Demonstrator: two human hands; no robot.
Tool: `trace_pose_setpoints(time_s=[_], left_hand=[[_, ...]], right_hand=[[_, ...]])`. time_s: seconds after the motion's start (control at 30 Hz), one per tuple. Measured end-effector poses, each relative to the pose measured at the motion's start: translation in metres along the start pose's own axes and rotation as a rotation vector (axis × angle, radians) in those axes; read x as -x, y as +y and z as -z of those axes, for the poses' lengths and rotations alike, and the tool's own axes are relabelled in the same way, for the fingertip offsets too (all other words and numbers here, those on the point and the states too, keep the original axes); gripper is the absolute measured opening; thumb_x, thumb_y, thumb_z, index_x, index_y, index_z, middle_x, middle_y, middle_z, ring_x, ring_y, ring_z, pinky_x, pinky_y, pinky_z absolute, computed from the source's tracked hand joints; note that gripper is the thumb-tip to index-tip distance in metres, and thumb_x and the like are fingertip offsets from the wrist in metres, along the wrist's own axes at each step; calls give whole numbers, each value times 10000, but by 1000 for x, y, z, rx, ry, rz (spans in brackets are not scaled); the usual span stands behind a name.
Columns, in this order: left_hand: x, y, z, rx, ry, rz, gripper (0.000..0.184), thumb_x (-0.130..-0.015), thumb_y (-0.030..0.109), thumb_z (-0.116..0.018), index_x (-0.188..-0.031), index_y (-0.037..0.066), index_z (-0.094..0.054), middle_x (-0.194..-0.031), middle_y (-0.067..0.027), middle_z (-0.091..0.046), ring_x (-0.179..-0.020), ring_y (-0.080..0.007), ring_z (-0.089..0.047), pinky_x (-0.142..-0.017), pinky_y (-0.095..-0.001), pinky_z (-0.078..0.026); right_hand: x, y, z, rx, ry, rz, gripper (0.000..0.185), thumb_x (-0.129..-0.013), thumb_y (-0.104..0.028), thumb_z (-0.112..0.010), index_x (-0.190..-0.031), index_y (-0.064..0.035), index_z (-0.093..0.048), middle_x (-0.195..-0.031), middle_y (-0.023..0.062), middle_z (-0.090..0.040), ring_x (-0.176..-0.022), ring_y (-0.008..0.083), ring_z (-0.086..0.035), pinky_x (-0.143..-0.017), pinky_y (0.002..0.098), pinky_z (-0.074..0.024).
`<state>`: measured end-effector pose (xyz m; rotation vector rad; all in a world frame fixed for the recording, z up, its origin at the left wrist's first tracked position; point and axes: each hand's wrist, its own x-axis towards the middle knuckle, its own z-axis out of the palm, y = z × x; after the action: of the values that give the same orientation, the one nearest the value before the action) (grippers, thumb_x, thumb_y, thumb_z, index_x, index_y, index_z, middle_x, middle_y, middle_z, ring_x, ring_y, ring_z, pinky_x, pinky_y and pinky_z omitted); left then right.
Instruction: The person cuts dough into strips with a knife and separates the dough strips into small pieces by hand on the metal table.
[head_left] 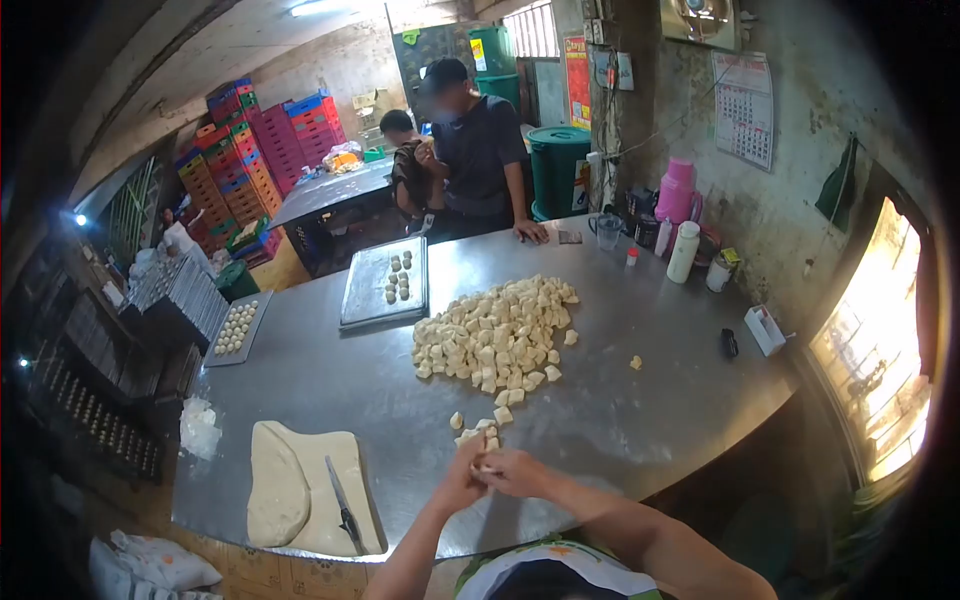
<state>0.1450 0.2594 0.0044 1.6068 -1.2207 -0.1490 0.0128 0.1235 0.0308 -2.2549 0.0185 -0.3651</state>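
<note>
At lower centre, the left hand (463,480) and right hand (512,473) are curling narrowly together, seemingly around a mostly hidden dough piece (484,469), probably steadying it from both sides. The dough pile (495,335) is lying mid-frame, likely for easy reach, its chunks looking soft, matte and irregular. At lower left, a black-handled knife (343,500) is resting on a smooth, folded dough slab (275,490).

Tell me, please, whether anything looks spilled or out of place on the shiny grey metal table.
Loose white powder lies uncontained near the left edge of the table, possibly a spill, and one small yellowish dough piece sits alone, right of the main heap.
</note>
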Motion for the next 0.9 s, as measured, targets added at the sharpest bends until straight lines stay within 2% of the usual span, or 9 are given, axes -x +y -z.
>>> trace_pose_setpoints(time_s=[0.07,0.17,0.3,0.37,0.47,0.6,0.7,0.8,0.9], left_hand=[[5,6,-4,30,-36,43,339,-878,186,-675,-1205,98,-656,-972,-170,-688,-871,-351,-662,-763,-385,-523],[10,7,-19,86,-241,553,469,-859,161,-701,-1312,123,-581,-1160,-187,-638,-998,-363,-634,-821,-378,-512],[11,45,-3,-17,-531,243,458,-873,136,-678,-1318,110,-574,-1168,-177,-641,-1018,-307,-647,-833,-366,-509],[13,25,1,44,-431,259,416,-875,127,-668,-1283,96,-597,-1114,-166,-660,-985,-291,-657,-826,-365,-511],[14,5,9,161,-207,292,337,-879,107,-650,-1213,68,-641,-1005,-144,-698,-918,-261,-679,-812,-363,-517],[0,5,9,-66,91,-109,292,-858,66,-641,-1149,46,-670,-885,-113,-706,-854,-283,-690,-809,-377,-523],[0,-23,20,234,-224,281,335,-836,97,-664,-1168,60,-664,-904,-124,-700,-869,-334,-682,-819,-403,-525],[7,-4,7,-297,-356,333,327,-838,137,-667,-1158,67,-669,-917,-141,-707,-887,-339,-690,-810,-405,-523],[16,3,28,-102,-565,173,344,-845,161,-653,-1178,73,-656,-1013,-168,-704,-945,-353,-682,-812,-421,-520]], right_hand=[[-6,-4,-1,-47,156,63,402,-853,-398,-689,-1086,-73,-644,-1019,182,-653,-938,388,-644,-773,444,-515],[-11,7,5,-5,193,-36,388,-842,-374,-713,-1068,-65,-648,-1032,172,-648,-940,385,-642,-775,428,-517],[-9,50,10,184,123,-351,352,-839,-310,-726,-1079,-65,-647,-1027,169,-646,-912,381,-643,-770,417,-523],[-4,64,5,289,191,-457,328,-845,-274,-715,-1082,-59,-641,-1006,172,-649,-874,376,-647,-749,424,-529],[-6,8,9,112,148,-306,340,-844,-275,-715,-1082,-46,-631,-992,178,-654,-881,372,-649,-748,428,-531],[-18,-13,-11,13,280,12,334,-839,-275,-719,-1051,-33,-628,-954,186,-659,-859,372,-654,-731,439,-534],[-21,-19,-26,19,369,25,314,-835,-273,-721,-1018,-32,-637,-927,191,-659,-840,376,-656,-720,443,-535],[-20,-4,-39,178,340,-271,285,-826,-270,-728,-985,-45,-652,-886,202,-654,-817,387,-657,-707,450,-534],[-28,-23,-9,568,30,-360,327,-829,-286,-733,-1027,-40,-651,-887,208,-654,-859,382,-666,-723,449,-531]])
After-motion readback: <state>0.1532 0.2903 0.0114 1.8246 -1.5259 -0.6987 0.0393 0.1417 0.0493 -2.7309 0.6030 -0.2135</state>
